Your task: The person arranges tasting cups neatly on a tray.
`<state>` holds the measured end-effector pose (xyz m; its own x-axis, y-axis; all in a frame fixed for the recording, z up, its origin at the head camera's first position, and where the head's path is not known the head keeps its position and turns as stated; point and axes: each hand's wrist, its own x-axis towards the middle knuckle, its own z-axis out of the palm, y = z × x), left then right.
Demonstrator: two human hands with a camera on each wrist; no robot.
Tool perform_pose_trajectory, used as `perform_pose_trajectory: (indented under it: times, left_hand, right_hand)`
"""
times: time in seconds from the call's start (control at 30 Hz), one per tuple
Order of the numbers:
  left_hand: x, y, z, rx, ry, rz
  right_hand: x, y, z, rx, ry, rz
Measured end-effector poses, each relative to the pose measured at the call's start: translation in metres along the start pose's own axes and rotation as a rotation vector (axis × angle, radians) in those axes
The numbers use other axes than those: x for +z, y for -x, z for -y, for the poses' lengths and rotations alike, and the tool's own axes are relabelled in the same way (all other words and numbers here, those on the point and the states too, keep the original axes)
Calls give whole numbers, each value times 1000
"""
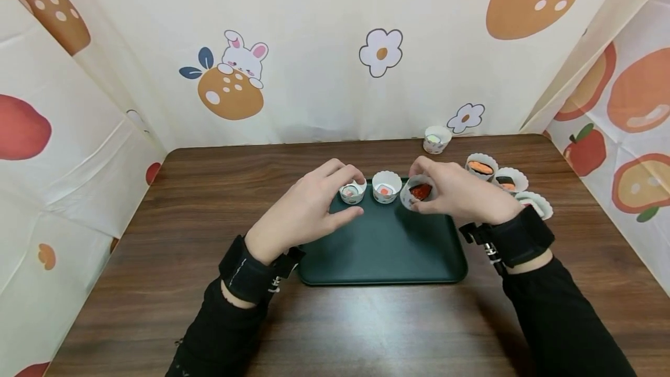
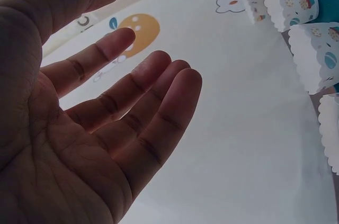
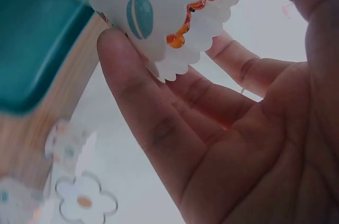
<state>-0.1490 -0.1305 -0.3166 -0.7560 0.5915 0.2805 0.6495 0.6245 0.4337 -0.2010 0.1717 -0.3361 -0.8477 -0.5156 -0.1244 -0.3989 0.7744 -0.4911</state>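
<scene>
My right hand grips a white paper baking cup with scalloped rim between thumb and fingers, over the far right corner of the dark green tray. Glossy orange-red roe shows inside it in the right wrist view. My left hand hovers over the tray's far left corner, fingers spread and relaxed, holding nothing. Its fingertips overlap another paper cup in the head view. Between the hands stands a third cup with a small orange-and-white piece inside, at the tray's far edge.
Right of the tray, on the wooden table, stand several cups: one with an orange-topped piece, a dark-banded one and a pale green cup. Another cup stands at the back edge, against a printed curtain.
</scene>
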Motion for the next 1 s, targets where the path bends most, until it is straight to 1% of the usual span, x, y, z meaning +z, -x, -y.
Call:
perform_pose_trajectory:
  times: [0.13, 0.27, 0.6, 0.8, 1.0]
  left_hand:
    - [-1, 0, -1, -4, 1, -1]
    - [-3, -1, -1, 7, 1, -5]
    - [-2, 1, 2, 32, 15, -9]
    - [-3, 2, 2, 31, 11, -8]
    - [-3, 2, 3, 32, 12, -6]
  right_hand:
    - [-9, -2, -11, 5, 56, -19]
    - [-12, -5, -20, 11, 91, -21]
    - [-8, -20, -38, 27, 71, 5]
    - [-6, -26, -37, 44, 69, 22]
    - [1, -34, -36, 25, 82, 21]
